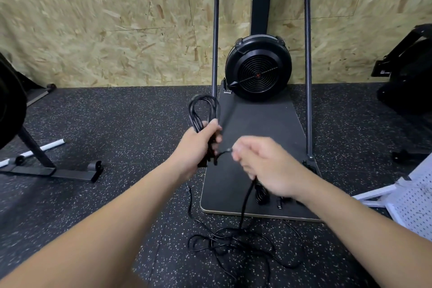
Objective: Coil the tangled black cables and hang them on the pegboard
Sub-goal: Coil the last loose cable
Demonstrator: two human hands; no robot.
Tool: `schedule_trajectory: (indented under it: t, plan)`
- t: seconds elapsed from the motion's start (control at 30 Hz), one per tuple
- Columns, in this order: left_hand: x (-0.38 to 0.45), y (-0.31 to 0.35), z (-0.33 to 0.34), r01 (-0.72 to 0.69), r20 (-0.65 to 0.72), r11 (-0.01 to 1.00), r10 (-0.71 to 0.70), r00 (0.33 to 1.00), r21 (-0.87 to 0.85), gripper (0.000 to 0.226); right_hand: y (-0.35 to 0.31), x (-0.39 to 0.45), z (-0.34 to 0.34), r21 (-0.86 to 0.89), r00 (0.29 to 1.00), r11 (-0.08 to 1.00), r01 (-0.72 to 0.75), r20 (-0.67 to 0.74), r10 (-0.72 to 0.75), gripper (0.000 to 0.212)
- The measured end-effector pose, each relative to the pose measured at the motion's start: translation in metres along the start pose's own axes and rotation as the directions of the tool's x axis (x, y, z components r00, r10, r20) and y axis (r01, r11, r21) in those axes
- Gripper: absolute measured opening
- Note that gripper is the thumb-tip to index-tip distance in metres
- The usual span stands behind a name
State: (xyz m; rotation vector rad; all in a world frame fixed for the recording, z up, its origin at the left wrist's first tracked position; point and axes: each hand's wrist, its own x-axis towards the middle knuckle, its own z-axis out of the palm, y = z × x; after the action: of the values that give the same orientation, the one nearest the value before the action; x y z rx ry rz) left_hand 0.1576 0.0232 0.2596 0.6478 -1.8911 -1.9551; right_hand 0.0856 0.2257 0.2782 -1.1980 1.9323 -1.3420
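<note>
- At centre of view, left hand wrapped round a bundle of black loops, fingers curled tight on the gathered strands, loops standing up toward 12 o'clock from the fist.
- Toward 3 o'clock of it, close by, right hand, blurred, fingers pinching a short run of cable that crosses to the left fist and drops out below toward 6 o'clock.
- Down at 6 o'clock on the speckled floor, loose tangle of thin black cable, overlapping and uncoiled, fed by the hanging run.
- Behind the hands, black platform of a fan machine; a dark coiled bundle and small plugs on its near edge, partly hidden by the right wrist.
- At 4 o'clock, far edge of view, white pegboard, leaning, well apart from the cables.
- Likely light, limp and springy; probably smooth enough to slide through a loose pinch, so loops prone to slipping open unless clamped at one crossing point.
- Best held where the strands meet, in the left fist; free run best guided loosely between right thumb and fingers, near the bundle.
- Snagging in the floor tangle a likely risk if pulled hard; plug ends best kept from whipping.
</note>
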Motion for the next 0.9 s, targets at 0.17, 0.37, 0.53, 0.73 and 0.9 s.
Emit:
schedule_trajectory:
  t: [0.17,0.37,0.53,0.73,0.9]
  plan:
    - [-0.023,-0.005,0.030,0.198,0.329,0.980,-0.177,0.928,-0.034,0.075,0.018,0.012,-0.011,0.163,0.923,0.978,-0.127,-0.343,0.177,0.043]
    - [-0.030,-0.021,0.046,0.104,0.430,0.993,-0.120,0.895,0.061,0.013,0.018,0.014,-0.015,0.494,0.910,0.865,-0.085,-0.314,0.269,0.033]
    - [-0.014,-0.013,0.039,0.191,0.264,0.930,-0.108,0.958,-0.314,0.010,0.043,0.008,-0.016,0.322,0.891,0.930,-0.179,-0.348,0.292,0.038]
    - [-0.010,-0.003,0.031,0.170,0.315,0.893,-0.034,0.949,-0.416,0.009,0.063,0.006,0.002,0.279,0.923,0.912,-0.301,-0.154,0.352,0.020]
    - [-0.005,-0.003,0.019,0.071,0.257,0.932,0.025,0.966,-0.357,0.013,0.032,0.009,-0.006,0.512,0.874,0.841,-0.178,-0.310,0.374,0.030]
